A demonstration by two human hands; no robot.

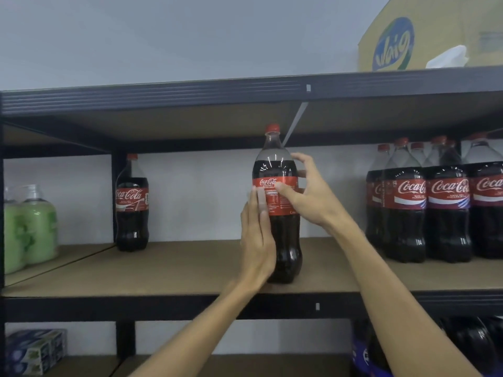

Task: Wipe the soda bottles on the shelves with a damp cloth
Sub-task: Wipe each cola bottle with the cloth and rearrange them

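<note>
A cola bottle (283,235) with a red cap and red label stands upright near the front edge of the middle shelf (190,273). My left hand (257,235) lies flat against its left side, fingers straight and pointing up. My right hand (307,191) reaches in from the right, thumb on the label and fingers curved round the bottle's shoulder. A white cloth (447,57) lies on the top shelf at the right, apart from both hands. Another cola bottle (132,205) stands at the back left, and several more cola bottles (435,202) are grouped at the right.
Green soap bottles (30,227) stand at the far left of the shelf. A yellow cardboard box (424,36) sits on the top shelf behind the cloth. Boxed goods (35,349) and dark bottles (473,341) fill the shelf below.
</note>
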